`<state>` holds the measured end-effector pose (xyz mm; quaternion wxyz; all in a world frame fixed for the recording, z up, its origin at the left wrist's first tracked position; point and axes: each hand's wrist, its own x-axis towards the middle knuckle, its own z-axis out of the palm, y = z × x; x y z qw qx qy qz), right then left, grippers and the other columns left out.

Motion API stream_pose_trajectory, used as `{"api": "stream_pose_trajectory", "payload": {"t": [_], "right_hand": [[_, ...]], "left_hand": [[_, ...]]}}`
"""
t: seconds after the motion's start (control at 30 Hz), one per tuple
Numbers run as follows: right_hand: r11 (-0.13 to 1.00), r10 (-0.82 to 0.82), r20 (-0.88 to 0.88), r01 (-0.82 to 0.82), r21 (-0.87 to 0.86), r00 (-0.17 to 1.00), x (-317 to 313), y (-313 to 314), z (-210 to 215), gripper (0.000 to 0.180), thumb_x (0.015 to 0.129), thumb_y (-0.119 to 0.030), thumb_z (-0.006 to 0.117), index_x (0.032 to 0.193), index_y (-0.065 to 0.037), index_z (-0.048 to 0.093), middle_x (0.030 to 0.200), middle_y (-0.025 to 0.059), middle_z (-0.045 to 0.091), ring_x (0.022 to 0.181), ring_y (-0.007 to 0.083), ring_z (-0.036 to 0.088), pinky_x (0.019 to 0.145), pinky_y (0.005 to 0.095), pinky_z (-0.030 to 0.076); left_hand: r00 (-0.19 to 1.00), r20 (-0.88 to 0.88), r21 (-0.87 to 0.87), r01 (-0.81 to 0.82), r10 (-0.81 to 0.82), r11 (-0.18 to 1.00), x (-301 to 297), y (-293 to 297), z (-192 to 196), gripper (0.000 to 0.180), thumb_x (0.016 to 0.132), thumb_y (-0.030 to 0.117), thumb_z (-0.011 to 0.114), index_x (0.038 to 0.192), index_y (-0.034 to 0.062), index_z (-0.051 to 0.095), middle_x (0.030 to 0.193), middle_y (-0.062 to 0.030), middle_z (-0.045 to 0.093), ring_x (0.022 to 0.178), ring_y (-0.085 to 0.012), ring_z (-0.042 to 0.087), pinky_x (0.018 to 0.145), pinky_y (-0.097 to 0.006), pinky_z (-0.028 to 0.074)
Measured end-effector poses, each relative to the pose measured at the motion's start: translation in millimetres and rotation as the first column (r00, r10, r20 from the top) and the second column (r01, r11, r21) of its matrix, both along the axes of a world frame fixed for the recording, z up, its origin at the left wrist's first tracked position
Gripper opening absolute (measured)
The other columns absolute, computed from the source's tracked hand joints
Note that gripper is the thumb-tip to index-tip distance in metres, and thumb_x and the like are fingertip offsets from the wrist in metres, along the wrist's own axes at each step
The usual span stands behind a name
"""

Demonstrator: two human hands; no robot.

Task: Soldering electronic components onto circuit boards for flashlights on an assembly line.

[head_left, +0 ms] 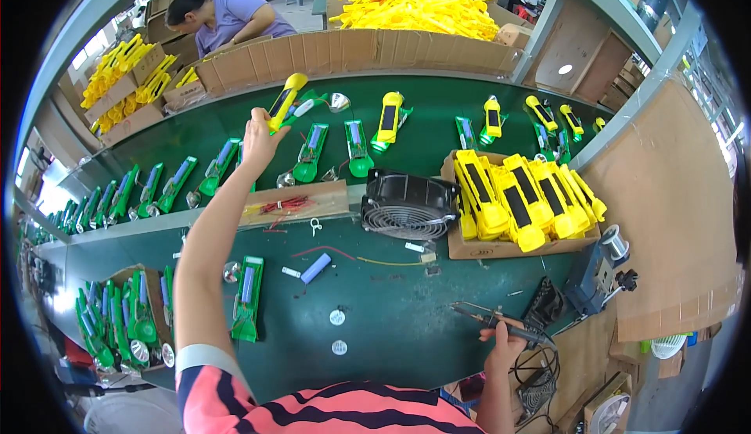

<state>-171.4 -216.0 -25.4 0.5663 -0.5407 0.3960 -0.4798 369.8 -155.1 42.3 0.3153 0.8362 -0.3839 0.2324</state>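
My left hand [262,138] reaches out over the green belt [438,133]. Its fingers are closed on a yellow flashlight housing [288,99] with a dark panel; a green part, a white piece and a silver reflector [339,102] lie right beside it. Low at the right, my right hand [504,348] grips a soldering iron [512,326], its tip pointing left over the bench. On the bench between my arms are a green housing half [246,321] with a blue battery in it, and a loose blue battery [316,268].
Green halves [156,188] and yellow flashlights [389,117] line the belt. A black fan [411,199] stands beside a carton [508,248] of yellow flashlights. At right are a solder spool [614,240] and a soldering station [587,277]. Another person [242,19] bends beyond the belt.
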Motion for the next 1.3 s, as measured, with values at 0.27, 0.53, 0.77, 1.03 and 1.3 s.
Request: {"api": "stream_pose_trajectory", "payload": {"t": [0.27, 0.53, 0.77, 1.03, 1.3], "right_hand": [[0.998, -0.064, 0.038, 0.065, -0.024, 0.997, -0.5, -13.2, 10.8, 0.017, 0.083, -0.007, 0.054, 0.097, 0.002, 0.048, 0.067, 0.0158, 0.059, 0.051, 0.0197, 0.057, 0.048, 0.0275, 0.047], [0.914, 0.026, 0.112, 0.021, -0.405, 0.993, 31.1, -44.1, 50.5, 0.024, 0.084, -0.006, 0.052, 0.106, 0.004, 0.045, 0.066, 0.0140, 0.060, 0.056, 0.0183, 0.058, 0.060, 0.0273, 0.048], [0.596, -0.441, -0.541, -0.217, -0.773, 0.716, 48.3, -109.6, 58.6, 0.048, 0.072, -0.005, 0.065, 0.114, -0.004, 0.042, 0.102, 0.0083, 0.061, 0.103, 0.0268, 0.052, 0.103, 0.0460, 0.019], [0.381, -0.505, -0.427, -0.250, -0.890, 0.750, 57.4, -149.0, 33.9, 0.044, 0.077, 0.000, 0.055, 0.118, -0.009, 0.044, 0.098, 0.0149, 0.056, 0.094, 0.0300, 0.053, 0.089, 0.0415, 0.038], [0.510, -0.410, -0.474, -0.235, -0.827, 0.779, 50.1, -148.2, 42.8, 0.039, 0.077, 0.002, 0.047, 0.116, -0.007, 0.045, 0.104, 0.0145, 0.056, 0.097, 0.0352, 0.050, 0.095, 0.0423, 0.033]], "left_hand": [[0.904, 0.416, 0.607, -0.197, -0.097, 0.770, -6.3, -45.8, -18.1, 0.056, 0.064, 0.023, 0.071, 0.112, 0.0098, 0.044, 0.126, -0.0150, 0.037, 0.119, -0.0310, 0.034, 0.098, -0.042, 0.031], [0.628, 0.452, 0.621, 0.287, -0.633, 0.729, -17.8, -37.2, 23.0, 0.035, 0.063, 0.009, 0.063, 0.095, 0.0068, 0.050, 0.127, -0.0124, 0.042, 0.123, -0.0263, 0.035, 0.103, -0.042, 0.027], [0.716, 0.298, 0.487, 0.455, -0.631, 0.746, -174.5, 31.3, 127.3, 0.077, 0.051, 0.014, 0.076, 0.118, 0.0069, 0.039, 0.077, -0.0111, 0.057, 0.070, -0.0304, 0.056, 0.066, -0.042, 0.044], [0.497, -0.173, 0.645, 0.710, -0.850, 0.283, -337.6, 141.0, -16.9, 0.038, 0.075, 0.015, 0.050, 0.113, 0.0193, 0.046, 0.060, -0.0064, 0.046, 0.048, -0.0182, 0.050, 0.047, -0.032, 0.040], [0.425, -0.532, 0.167, 0.901, -0.732, 0.401, -339.0, 148.1, -19.4, 0.021, 0.069, 0.008, 0.062, 0.089, 0.0064, 0.058, 0.115, -0.0185, 0.049, 0.105, -0.0328, 0.049, 0.086, -0.044, 0.040]]}}
